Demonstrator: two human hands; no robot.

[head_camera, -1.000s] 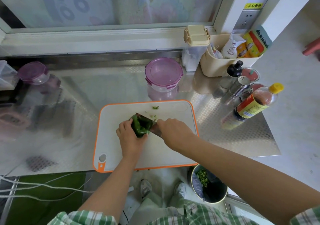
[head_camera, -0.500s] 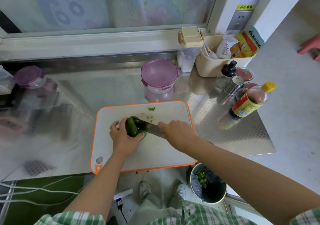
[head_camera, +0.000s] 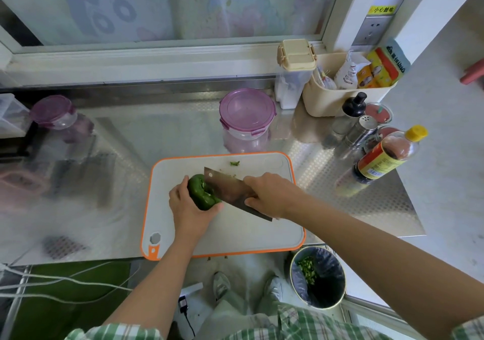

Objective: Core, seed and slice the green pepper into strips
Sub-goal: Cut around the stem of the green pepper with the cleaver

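Lying on the white, orange-rimmed cutting board (head_camera: 235,235), the green pepper (head_camera: 203,191) sits a little left of the board's middle. Its long axis runs on a slant from the far left toward the near right; which end carried the stem cannot be told. The left hand (head_camera: 188,210) grips it from the near-left side, fingers curled over its far end and the thumb pressed to its near end. The right hand (head_camera: 272,195) is wrapped tight round the handle of a cleaver (head_camera: 230,187), the handle hidden inside the fist. The broad blade leans so that its flat face shows, and its front part lies against the pepper's right side; whether it has entered the flesh cannot be told. A green scrap (head_camera: 235,163) lies near the board's far edge. The board rests on a steel counter (head_camera: 157,130), with a purple-lidded container (head_camera: 247,111) just beyond it. Below the counter's near edge, a bin (head_camera: 330,300) holds green bits.
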